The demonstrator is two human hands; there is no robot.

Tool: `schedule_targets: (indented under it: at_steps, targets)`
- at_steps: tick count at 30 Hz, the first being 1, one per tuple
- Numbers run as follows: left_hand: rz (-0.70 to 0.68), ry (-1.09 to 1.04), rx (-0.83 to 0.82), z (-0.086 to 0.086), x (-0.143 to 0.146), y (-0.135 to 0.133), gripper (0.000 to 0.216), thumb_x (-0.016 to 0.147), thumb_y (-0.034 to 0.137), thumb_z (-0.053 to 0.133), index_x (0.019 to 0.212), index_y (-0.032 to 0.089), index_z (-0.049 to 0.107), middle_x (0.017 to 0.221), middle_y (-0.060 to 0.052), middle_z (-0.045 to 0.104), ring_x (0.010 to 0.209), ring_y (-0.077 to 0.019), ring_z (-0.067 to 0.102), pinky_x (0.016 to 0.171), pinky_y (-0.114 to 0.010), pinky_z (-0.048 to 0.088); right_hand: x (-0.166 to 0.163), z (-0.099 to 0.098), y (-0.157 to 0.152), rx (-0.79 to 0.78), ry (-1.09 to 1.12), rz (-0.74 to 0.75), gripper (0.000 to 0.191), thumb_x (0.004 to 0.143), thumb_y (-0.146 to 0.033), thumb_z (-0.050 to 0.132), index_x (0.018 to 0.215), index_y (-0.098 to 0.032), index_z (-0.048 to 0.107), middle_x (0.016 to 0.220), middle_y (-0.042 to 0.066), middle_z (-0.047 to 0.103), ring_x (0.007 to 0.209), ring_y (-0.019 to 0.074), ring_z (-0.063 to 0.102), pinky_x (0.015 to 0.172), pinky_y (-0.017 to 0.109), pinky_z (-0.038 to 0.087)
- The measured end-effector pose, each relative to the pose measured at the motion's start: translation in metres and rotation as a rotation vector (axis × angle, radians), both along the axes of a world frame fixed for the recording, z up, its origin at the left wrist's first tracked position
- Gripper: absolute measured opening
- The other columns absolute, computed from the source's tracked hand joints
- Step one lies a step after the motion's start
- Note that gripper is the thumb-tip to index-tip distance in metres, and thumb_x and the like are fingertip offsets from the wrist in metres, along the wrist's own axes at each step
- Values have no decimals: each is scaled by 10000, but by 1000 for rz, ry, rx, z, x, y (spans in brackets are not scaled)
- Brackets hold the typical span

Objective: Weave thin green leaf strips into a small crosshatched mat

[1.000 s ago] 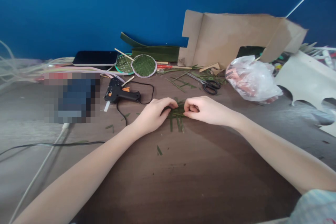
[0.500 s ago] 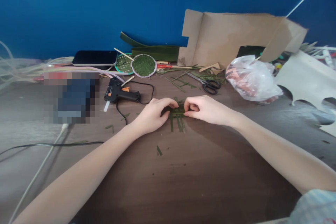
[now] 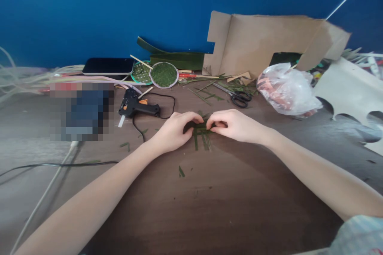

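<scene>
While thin green leaf strips (image 3: 204, 142) cross one another in a small, loose lattice at the middle of the bench (image 3: 230, 207), flat, narrow ends stick out toward the near edge. The bench top is brown, with a faint wood-like grain. Behind, a round disc (image 3: 164, 75) of coarse green weave shows a pale, smooth rim, and broad, dark leaf blades (image 3: 179, 60) lie along the blue wall (image 3: 119, 12). Stiff tan cardboard (image 3: 263, 40) stands creased, with a notch cut in its lower edge; before it sits a crumpled, see-through plastic bag (image 3: 290, 91). The scissors (image 3: 237, 96) have rounded black handles, and the glue gun (image 3: 137, 105) is black plastic with an orange trigger.

Both forearms slant inward from the near corners, and the hands nearly meet over the lattice. The left hand (image 3: 175, 129) arches, its curved thumb and fingers touching the strips; whether it grips or only presses, I cannot tell. The right hand (image 3: 231, 124) is curled, thumb and forefinger pinching the strips at the right side.
</scene>
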State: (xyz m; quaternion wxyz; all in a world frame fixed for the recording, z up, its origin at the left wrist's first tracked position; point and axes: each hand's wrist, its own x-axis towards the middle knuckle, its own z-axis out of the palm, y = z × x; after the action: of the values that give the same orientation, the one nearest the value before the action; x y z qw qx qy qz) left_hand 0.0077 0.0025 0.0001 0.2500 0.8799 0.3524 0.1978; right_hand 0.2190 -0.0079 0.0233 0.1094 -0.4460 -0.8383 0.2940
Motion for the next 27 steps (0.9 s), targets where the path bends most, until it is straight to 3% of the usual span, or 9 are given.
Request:
schedule_targets:
  at_steps: [7,14,22,27]
  targets:
    - [4,-5,-10,2,0,-1,337,729,8,461,994,197,547,1001,0,646,951,-149,592,901,-321,422,0,0,1,45,-15,10,157,782,-160,507,852,-185,645,639,-18,529,564,96,438,589,225,331]
    - [-6,-39,-10,3,0,0,316,732,17,455,976,191,555,992,3,649,936,-145,595,884,-307,431,1,-1,2,45,5,18,181,798,-157,498,857,-190,665,835,23,660,719,135,550,685,253,379]
    - [-12,-64,114,5,-2,-7,251,775,45,432,925,192,570,914,6,649,876,-144,570,838,-307,401,2,-8,3,13,47,-30,170,786,-178,512,823,-195,677,811,18,675,714,141,574,689,261,402]
    - [-16,31,136,3,-3,-8,159,773,149,538,928,181,539,937,-18,611,912,-184,511,806,-326,383,2,-7,3,-9,48,-42,165,775,-164,517,793,-183,679,784,22,671,683,134,568,656,255,398]
